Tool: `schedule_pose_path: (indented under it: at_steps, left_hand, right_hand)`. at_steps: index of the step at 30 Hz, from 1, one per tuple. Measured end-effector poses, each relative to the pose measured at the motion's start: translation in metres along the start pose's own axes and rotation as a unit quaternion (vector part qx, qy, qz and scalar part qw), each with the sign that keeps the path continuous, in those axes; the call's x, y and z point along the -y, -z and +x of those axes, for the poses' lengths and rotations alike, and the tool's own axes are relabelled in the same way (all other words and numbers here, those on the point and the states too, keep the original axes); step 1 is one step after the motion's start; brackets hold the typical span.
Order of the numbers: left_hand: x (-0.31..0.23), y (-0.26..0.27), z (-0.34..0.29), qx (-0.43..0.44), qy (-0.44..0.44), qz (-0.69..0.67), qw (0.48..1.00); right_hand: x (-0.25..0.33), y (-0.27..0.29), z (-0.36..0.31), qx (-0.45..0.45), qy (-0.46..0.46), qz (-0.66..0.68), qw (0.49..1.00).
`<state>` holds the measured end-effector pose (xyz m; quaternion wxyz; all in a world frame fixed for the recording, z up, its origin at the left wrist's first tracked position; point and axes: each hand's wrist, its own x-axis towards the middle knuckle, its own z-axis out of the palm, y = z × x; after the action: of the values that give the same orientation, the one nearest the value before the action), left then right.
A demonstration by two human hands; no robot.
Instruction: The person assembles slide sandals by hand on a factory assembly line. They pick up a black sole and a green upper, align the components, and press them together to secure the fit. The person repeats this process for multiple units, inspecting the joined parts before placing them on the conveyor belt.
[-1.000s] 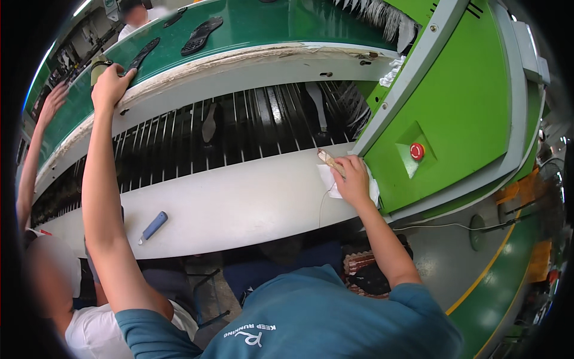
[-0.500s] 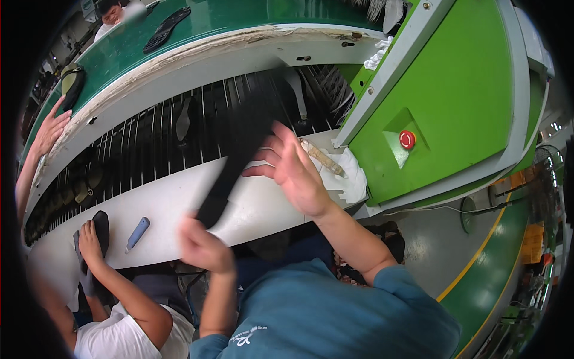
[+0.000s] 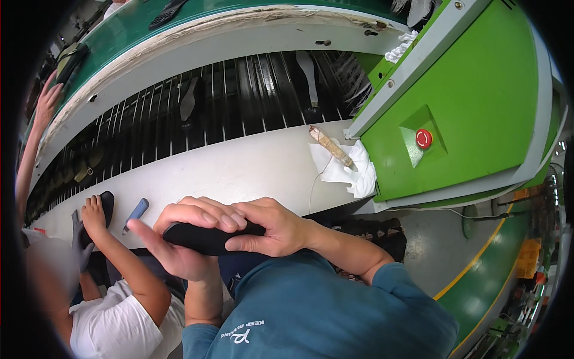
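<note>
Sole (image 3: pixel 206 238), black, lies gripped between both hands (image 3: pixel 227 233).

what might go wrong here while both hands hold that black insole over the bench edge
1. The black insole is pinched between the left hand and right hand off the white bench; a slip would likely drop it onto the lap.
2. A co-worker's hand works close by on the left, so elbows may bump.
3. The brush on the white cloth sits near the edge and could be knocked.
</note>
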<state>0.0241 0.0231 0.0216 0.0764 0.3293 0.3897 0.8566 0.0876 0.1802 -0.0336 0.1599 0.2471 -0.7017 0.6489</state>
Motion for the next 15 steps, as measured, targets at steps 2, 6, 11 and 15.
schedule_pose_path:
  at_steps: [2,6,11,15]
  left_hand:
    - [0.009,-0.004,0.009,-0.010,-0.002,-0.004,1.000]
    - [0.037,-0.012,0.028,-0.051,0.044,0.011,0.998]
    - [0.107,0.005,0.065,0.041,0.214,0.018,0.976]
    - [0.194,0.030,0.133,0.093,0.232,0.141,0.958]
  right_hand:
    - [-0.005,0.004,-0.003,-0.002,-0.006,-0.002,1.000]
    - [-0.010,0.023,-0.013,0.009,-0.099,0.017,0.995]
    - [-0.039,0.034,-0.040,-0.221,-0.193,0.106,0.950]
    - [-0.067,0.063,-0.065,-0.352,-0.217,0.025,0.910]
